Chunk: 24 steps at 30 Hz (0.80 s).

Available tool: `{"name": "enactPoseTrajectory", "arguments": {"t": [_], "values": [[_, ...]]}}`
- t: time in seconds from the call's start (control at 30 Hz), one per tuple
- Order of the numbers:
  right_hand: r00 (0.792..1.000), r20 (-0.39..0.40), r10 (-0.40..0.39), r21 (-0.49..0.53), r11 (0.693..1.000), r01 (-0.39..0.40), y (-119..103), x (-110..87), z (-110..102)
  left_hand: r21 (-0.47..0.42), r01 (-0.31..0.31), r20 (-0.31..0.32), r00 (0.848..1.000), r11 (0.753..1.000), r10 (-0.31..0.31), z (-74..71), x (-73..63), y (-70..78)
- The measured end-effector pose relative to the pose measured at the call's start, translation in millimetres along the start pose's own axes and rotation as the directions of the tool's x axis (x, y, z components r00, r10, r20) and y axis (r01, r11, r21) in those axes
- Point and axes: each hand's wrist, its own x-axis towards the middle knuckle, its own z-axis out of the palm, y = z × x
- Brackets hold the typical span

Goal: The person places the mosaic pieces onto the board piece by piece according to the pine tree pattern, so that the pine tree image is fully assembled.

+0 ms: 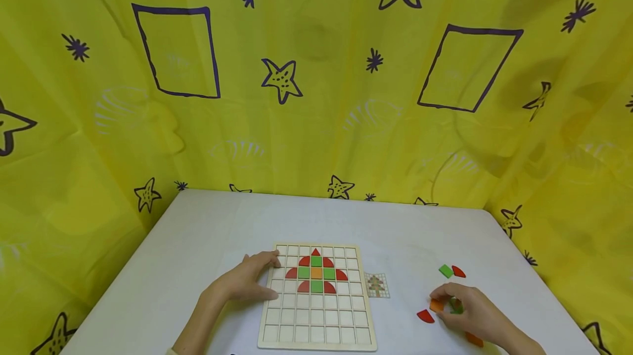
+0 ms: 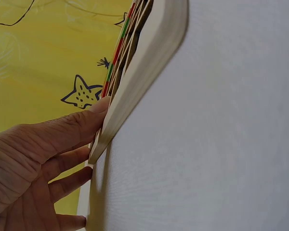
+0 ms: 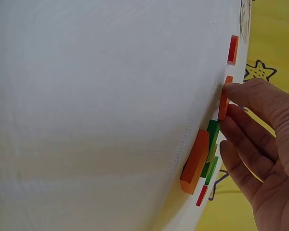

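Observation:
A wooden grid board [image 1: 316, 334] lies on the table, its upper cells holding a pattern of red quarter-round, green square, orange and red triangular pieces. My left hand [image 1: 249, 278] rests at the board's left edge, thumb and forefinger spread apart on its rim; the left wrist view shows the thumb [image 2: 98, 108] against the side. To the right of the board, my right hand [image 1: 467, 308] pinches an orange square tile [image 1: 436, 305] by thumb and fingertips, low over the table. Under that hand are a green tile [image 1: 456, 305] and another orange piece [image 1: 473, 339], both partly hidden.
A small printed pattern card [image 1: 377, 285] lies against the board's right side. Near the right hand are a red quarter-round piece [image 1: 426, 316], a green square [image 1: 446, 271] and another red quarter-round [image 1: 459, 271]. Yellow patterned cloth [image 1: 316, 124] surrounds the white table [image 1: 222, 223].

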Motion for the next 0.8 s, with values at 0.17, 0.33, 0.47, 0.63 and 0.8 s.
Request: {"name": "enactPoseTrajectory", "arguments": {"t": [0.17,0.33,0.47,0.63,0.8], "values": [[0.999,0.023,0.041,-0.017,0.999,-0.041,-0.1,3.0,0.4,0.006,-0.004,0.002,1.0,1.0,0.004,-0.6,1.2,-0.3],[0.997,0.029,0.065,-0.027,0.998,-0.064,-0.7,6.1,1.8,0.011,-0.004,0.002,1.0,1.0,0.004,-1.8,1.3,0.0],[0.998,0.013,0.06,-0.021,0.998,-0.06,-0.7,7.4,4.0,0.003,0.001,0.003,1.0,1.0,-0.001,-1.8,1.3,-0.2],[0.998,-0.069,-0.001,0.013,1.0,0.002,-4.7,10.4,7.1,-0.005,-0.001,0.003,1.0,1.0,0.001,0.2,1.1,-1.3],[0.985,-0.154,-0.071,0.084,0.993,0.085,-13.8,19.5,12.7,-0.005,-0.001,0.0,1.0,1.0,0.001,1.5,0.9,-2.5]]}}
